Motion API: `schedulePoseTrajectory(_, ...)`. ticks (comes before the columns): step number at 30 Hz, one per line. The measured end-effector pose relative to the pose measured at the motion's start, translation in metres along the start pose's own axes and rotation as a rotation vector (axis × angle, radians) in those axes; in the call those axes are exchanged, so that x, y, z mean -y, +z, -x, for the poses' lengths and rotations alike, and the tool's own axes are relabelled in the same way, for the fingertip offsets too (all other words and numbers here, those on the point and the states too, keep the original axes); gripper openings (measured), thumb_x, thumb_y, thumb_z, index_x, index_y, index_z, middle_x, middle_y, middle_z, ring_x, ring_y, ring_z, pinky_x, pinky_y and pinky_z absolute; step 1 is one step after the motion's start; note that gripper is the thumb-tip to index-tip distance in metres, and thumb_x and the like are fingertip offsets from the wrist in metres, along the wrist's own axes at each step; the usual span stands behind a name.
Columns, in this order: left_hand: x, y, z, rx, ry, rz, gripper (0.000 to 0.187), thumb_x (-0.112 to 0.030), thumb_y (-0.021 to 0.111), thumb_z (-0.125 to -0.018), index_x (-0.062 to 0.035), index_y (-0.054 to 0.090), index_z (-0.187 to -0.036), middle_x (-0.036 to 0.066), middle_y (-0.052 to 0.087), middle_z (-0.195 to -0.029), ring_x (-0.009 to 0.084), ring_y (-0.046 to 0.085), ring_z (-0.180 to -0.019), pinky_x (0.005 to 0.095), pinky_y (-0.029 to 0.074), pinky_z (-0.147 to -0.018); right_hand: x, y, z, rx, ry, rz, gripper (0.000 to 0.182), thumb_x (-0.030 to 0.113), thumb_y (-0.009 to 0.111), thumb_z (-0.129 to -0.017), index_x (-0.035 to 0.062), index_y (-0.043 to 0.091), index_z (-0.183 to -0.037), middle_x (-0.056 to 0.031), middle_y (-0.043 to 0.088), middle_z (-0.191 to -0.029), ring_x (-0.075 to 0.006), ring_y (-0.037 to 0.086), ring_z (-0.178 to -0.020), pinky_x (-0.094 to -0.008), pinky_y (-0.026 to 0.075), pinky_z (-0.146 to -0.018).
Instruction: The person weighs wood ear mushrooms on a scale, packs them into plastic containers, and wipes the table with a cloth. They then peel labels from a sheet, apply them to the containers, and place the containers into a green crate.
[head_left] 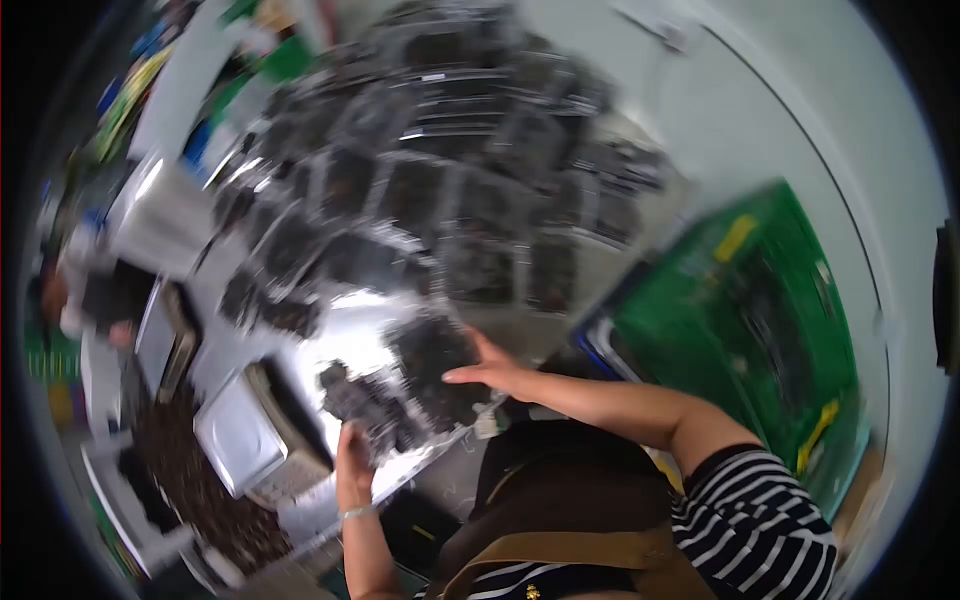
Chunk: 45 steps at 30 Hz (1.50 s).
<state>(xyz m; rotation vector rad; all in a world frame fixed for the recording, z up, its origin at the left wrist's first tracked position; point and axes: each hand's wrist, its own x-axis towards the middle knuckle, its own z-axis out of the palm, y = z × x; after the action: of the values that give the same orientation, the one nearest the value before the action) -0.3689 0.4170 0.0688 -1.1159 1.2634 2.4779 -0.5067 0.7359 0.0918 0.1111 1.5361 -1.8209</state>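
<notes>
Head view: packet-strewn table (560, 330), green crate (740, 300)

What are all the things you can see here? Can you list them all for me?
Clear bags with dark stuff inside: too many to count, blurred, black and shiny, spread over the table ahead.
Bag in the hands: one, clear with dark contents, near the table's front edge.
Green box: one, green with yellow marks, on the right.
Silver scale: one, grey metal, front left.
Loose dark pile: one, brown-black, far left front.
Left hand: holds the bag from below, bracelet on the wrist.
Right hand: flat on the bag's right side, striped sleeve.
</notes>
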Motion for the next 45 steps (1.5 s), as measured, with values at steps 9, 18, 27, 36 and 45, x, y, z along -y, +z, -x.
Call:
schedulePoseTrajectory(9, -0.025, 0.302, 0.087, 0.746, 0.162, -0.434, 0.047, -0.040, 0.055, -0.090, -0.0048, 0.050, -0.121, 0.007, 0.057, -0.112, 0.0207, 0.056, -0.097, 0.0354, 0.046, -0.083, 0.081, -0.148, 0.270, -0.415, -0.451, -0.212, 0.102, 0.026, 0.077, -0.075, -0.0042, 0.014, -0.148, -0.0208, 0.030, -0.147, -0.0290, 0.027, -0.138, -0.0383, 0.021, -0.114)
schedulePoseTrajectory(18, 0.166, 0.604, 0.144, 1.154, -0.415, -1.031, 0.039, -0.026, 0.072, -0.083, -0.0042, 0.057, -0.112, -0.001, 0.057, -0.084, 0.0100, 0.053, -0.071, 0.0264, 0.043, -0.059, -0.037, -0.268, 0.491, -0.936, -0.480, -0.676, 0.080, 0.017, 0.075, -0.076, 0.0061, 0.031, -0.142, -0.0097, 0.054, -0.122, -0.0212, 0.056, -0.108, -0.0362, 0.045, -0.093)
schedulePoseTrajectory(27, 0.292, 0.613, 0.077, 1.058, -0.465, -1.421, 0.047, -0.018, 0.073, -0.081, 0.0052, 0.056, -0.119, 0.013, 0.064, -0.111, 0.0236, 0.064, -0.097, 0.0363, 0.051, -0.087, -0.140, -0.332, 0.515, -1.000, -0.083, -0.803, 0.050, 0.013, 0.072, -0.080, 0.0005, 0.049, -0.123, -0.0123, 0.059, -0.119, -0.0239, 0.056, -0.110, -0.0396, 0.043, -0.096)
schedulePoseTrajectory(36, 0.248, 0.592, 0.033, 1.175, 0.167, -1.675, 0.071, -0.016, 0.068, -0.084, 0.0072, 0.031, -0.140, 0.021, 0.049, -0.134, 0.0288, 0.048, -0.125, 0.0374, 0.036, -0.106, -0.160, -0.315, 0.570, -1.354, 0.217, -0.320, 0.061, 0.010, 0.066, -0.082, -0.0002, 0.037, -0.135, -0.0172, 0.052, -0.130, -0.0271, 0.047, -0.124, -0.0378, 0.033, -0.105)
schedulePoseTrajectory(45, 0.103, 0.454, 0.125, 0.956, 0.466, -0.976, 0.019, -0.014, 0.058, -0.095, -0.0007, 0.059, -0.109, 0.003, 0.063, -0.097, 0.0115, 0.058, -0.087, 0.0267, 0.047, -0.083, -0.088, -0.245, 0.528, -0.964, -0.041, 0.376, 0.044, 0.010, 0.063, -0.085, 0.0021, 0.053, -0.127, -0.0191, 0.060, -0.120, -0.0330, 0.059, -0.109, -0.0358, 0.045, -0.096)
